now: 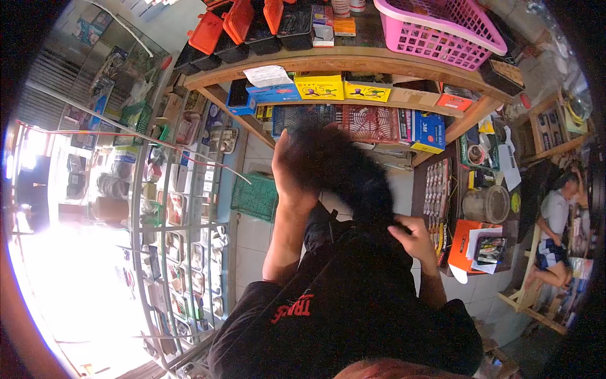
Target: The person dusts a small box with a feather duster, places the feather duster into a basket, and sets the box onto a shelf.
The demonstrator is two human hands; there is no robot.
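Observation:
A long black fluffy thing (344, 167), smeared by motion, stretches between my two hands in front of my black shirt (353, 297). It may be a feather duster, but its kind is not plain. My left hand (291, 180) is raised against its thick upper-left end, palm towards it, and most of the fingers are hidden by the fluff. My right hand (413, 237) is closed at its lower-right end, close to my chest, with the thumb and fingers curled in.
Ahead stands a wooden shelf unit (353, 61) with a pink basket (435, 35), orange-lidded bins (237, 22) and several boxes. Glass shelving (180, 208) lines the left. A green basket (254, 196) sits on the floor. Another person (557, 215) is at far right.

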